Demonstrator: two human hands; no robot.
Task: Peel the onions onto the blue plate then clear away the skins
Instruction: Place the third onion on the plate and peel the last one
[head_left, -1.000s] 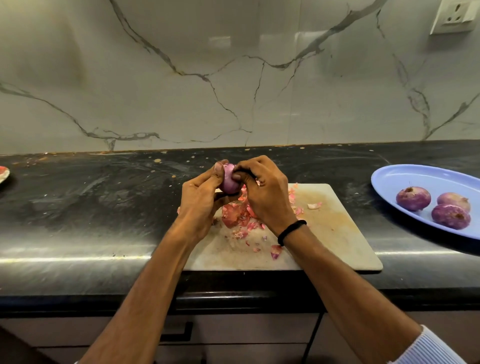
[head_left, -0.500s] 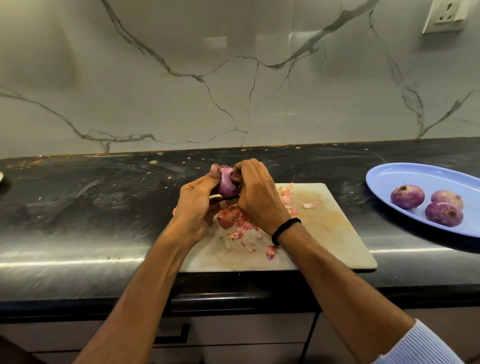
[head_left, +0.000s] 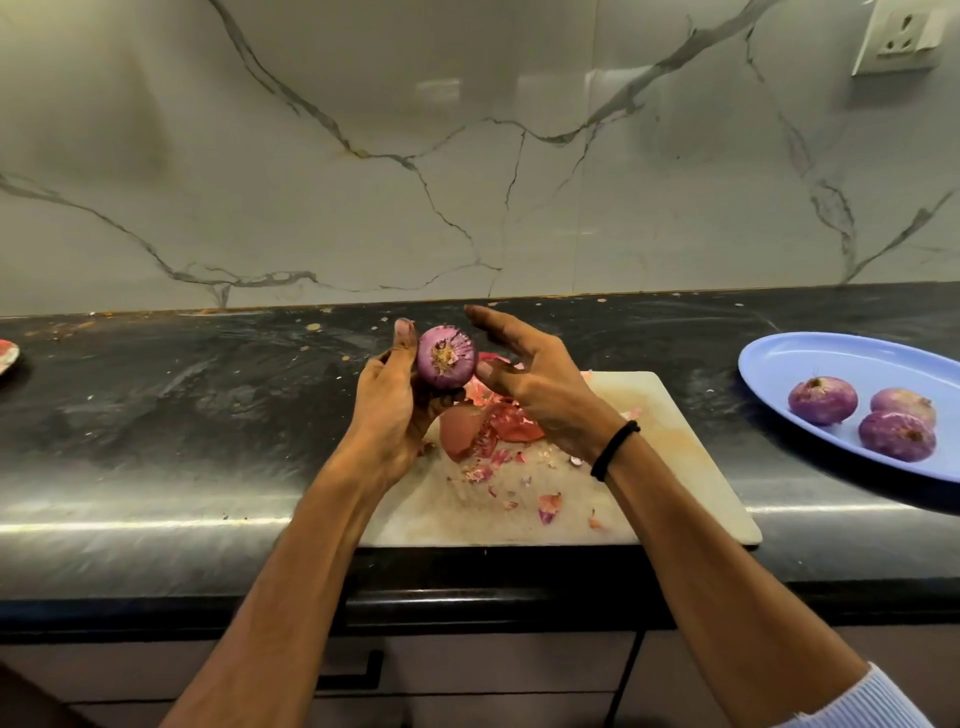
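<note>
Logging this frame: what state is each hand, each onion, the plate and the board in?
Held onion: looks peeled, root end facing the camera, raised above the board.
Left hand: grips the held onion.
Right hand: open, fingers straight, beside the held onion.
Blue plate: holds three peeled onions.
Skins: piled loose on the cutting board.

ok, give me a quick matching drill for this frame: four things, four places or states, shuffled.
1. lone onion
2. three onions
3. skins
4. right hand

A. piled on the cutting board
B. open, fingers straight
C. on the blue plate
D. gripped in the left hand

Pairs: 1-D, 2-C, 3-A, 4-B.
</note>
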